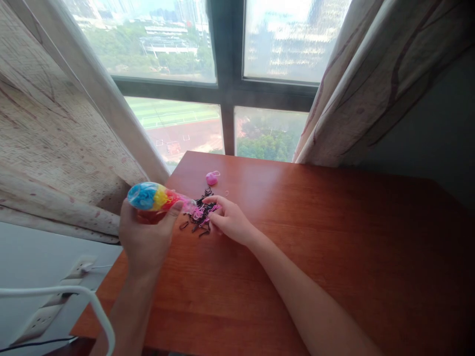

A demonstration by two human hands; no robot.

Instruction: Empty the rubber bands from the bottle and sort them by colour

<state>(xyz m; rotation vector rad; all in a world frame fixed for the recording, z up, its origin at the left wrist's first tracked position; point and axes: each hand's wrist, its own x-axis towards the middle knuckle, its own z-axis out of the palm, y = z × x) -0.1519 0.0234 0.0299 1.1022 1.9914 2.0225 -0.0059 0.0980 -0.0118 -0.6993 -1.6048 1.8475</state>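
My left hand is closed around a clear bottle filled with blue, yellow and red small elastic bands, tipped on its side with its mouth toward the right. Just past the mouth lies a pile of black and pink hair bands on the wooden table. My right hand rests on the table at the pile's right side, its fingers pinched on pink bands near the bottle's mouth. A pink bottle cap lies beyond the pile.
Patterned curtains hang at both sides of a window behind the table. At the lower left are a white cable and a wall socket with a power strip.
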